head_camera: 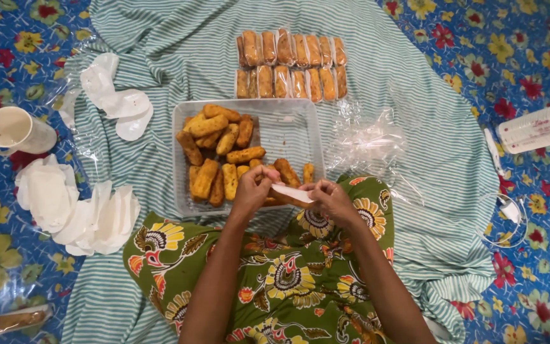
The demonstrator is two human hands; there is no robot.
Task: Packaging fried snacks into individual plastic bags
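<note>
both hands, left hand (251,189) and right hand (331,200), pinch a white paper strip (291,193) around a fried roll (286,200), mostly hidden by fingers, over the near edge of the clear tray (300,130).

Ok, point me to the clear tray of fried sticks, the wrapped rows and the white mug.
Clear plastic tray (291,127), head view: bare floor of its right half.
Wrapped fried sticks (291,65), head view: middle of the two rows.
White mug (17,130), head view: its side wall.
</note>
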